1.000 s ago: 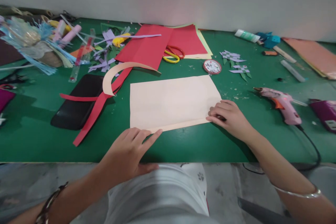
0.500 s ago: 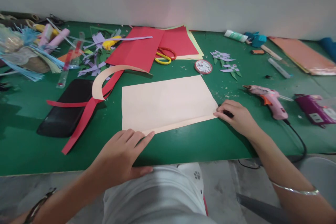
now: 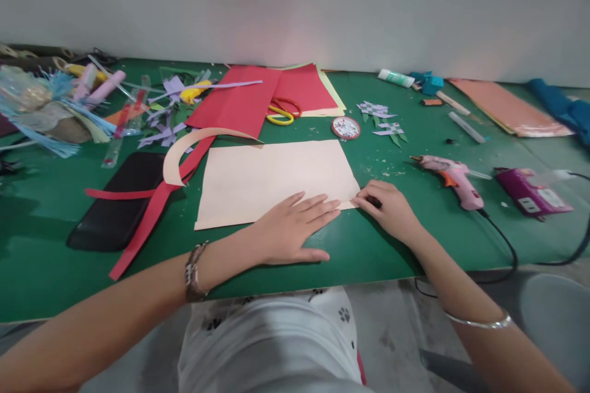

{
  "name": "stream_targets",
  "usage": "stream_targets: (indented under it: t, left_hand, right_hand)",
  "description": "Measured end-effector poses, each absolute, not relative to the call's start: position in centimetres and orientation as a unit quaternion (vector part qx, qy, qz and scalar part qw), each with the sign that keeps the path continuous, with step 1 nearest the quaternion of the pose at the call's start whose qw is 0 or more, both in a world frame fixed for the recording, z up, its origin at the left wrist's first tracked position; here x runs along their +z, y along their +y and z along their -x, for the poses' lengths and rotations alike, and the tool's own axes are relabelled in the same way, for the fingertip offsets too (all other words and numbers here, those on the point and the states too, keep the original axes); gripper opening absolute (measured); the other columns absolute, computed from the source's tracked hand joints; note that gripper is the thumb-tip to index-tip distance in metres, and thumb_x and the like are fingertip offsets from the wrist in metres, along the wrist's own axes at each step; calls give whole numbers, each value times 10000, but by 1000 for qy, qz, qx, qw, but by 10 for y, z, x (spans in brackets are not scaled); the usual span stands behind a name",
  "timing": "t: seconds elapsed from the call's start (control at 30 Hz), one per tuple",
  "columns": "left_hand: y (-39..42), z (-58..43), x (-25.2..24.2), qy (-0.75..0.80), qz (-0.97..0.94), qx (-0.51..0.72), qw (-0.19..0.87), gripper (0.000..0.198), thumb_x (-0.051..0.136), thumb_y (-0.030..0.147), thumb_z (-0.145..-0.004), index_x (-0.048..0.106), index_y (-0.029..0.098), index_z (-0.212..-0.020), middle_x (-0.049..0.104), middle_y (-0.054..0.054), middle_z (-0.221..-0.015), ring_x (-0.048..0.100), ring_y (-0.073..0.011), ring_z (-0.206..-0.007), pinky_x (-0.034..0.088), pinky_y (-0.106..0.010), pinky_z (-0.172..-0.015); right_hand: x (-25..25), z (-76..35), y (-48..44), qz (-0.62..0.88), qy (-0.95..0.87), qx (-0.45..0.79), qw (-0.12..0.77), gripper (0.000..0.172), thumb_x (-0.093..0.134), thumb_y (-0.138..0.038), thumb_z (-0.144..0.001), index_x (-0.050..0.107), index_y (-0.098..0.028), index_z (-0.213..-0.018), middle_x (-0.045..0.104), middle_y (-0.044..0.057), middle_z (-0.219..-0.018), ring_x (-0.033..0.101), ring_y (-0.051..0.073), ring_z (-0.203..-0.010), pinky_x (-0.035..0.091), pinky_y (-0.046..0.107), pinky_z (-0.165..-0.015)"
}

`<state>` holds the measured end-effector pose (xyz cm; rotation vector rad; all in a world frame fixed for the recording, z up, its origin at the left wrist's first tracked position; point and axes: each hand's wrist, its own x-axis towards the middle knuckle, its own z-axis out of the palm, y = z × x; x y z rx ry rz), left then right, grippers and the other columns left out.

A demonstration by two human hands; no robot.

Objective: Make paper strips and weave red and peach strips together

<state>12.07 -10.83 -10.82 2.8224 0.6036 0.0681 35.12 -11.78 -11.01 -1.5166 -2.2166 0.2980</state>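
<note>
A folded cream paper sheet (image 3: 271, 178) lies flat on the green table (image 3: 55, 258) in front of me. My left hand (image 3: 290, 230) rests open and flat on the sheet's near edge, fingers stretched toward its right corner. My right hand (image 3: 389, 209) is curled at that right corner, fingertips pinched on the paper's tip, with a small dark thing showing under the fingers that I cannot make out.
A black phone (image 3: 122, 199) and red paper strips (image 3: 152, 209) lie left of the sheet. Red sheets (image 3: 249, 101), scissors (image 3: 281, 112) and a round tin (image 3: 345, 128) sit behind it. A pink glue gun (image 3: 449, 177) with its cable and a purple box (image 3: 530, 193) lie to the right.
My left hand slid right along the sheet's near edge toward the right corner. My right hand stayed at that corner. The view shifted.
</note>
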Motion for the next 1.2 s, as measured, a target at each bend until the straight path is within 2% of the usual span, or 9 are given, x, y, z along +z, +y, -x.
stream_targets:
  t: [0.2,0.33,0.53,1.0,1.07,1.13,1.2]
  left_hand:
    - [-100,-124,-117,207,-965,19,162,704,254,598,-805,163,166,-1353,200,-49,-1415,146,-184,-1303,69,-415,-1051]
    - [-101,-123,-119,210,-964,23,163,712,252,606,-801,160,166,-1353,189,-36,-1418,140,-181,-1304,60,-416,-1051]
    - [-99,-119,-121,203,-966,34,157,683,246,602,-806,189,189,-1347,213,-21,-1413,158,-168,-1300,79,-387,-1050]
    - [-94,-48,-116,235,-963,-25,133,651,252,624,-792,207,280,-1342,214,-10,-1415,165,-223,-1297,74,-413,-1037]
    - [-94,-43,-117,240,-962,-27,130,645,252,625,-793,205,289,-1342,215,-9,-1415,170,-225,-1295,73,-414,-1037]
    - [-94,-42,-117,241,-962,-26,126,641,252,623,-794,201,294,-1342,215,-7,-1415,172,-225,-1295,77,-415,-1036]
    - [-94,-43,-117,240,-963,-24,122,643,252,623,-794,201,291,-1342,213,-5,-1415,173,-226,-1294,85,-418,-1035]
  right_hand:
    - [-113,-339,-123,581,-791,24,191,274,489,-408,-761,468,-180,-610,468,7,-596,434,137,-586,336,272,-596]
    - [-115,-333,-126,613,-773,-25,161,273,472,-394,-780,448,-184,-607,472,13,-616,434,151,-616,325,282,-617]
    - [-116,-336,-127,629,-760,-8,166,229,433,-273,-805,440,-186,-593,475,18,-622,425,150,-597,333,277,-602]
    - [-118,-338,-125,639,-755,-8,148,248,428,-291,-814,482,-178,-600,513,31,-627,465,164,-606,383,293,-603]
    - [-115,-333,-128,648,-749,-47,132,253,405,-308,-826,530,-167,-657,557,58,-676,493,185,-647,397,317,-628]
    - [-112,-321,-134,643,-747,-112,127,281,366,-324,-847,582,-145,-822,608,106,-838,529,225,-787,389,385,-748]
    - [-108,-303,-143,592,-782,-151,123,343,314,-345,-871,553,-169,-1044,579,110,-1085,493,246,-1010,243,479,-937]
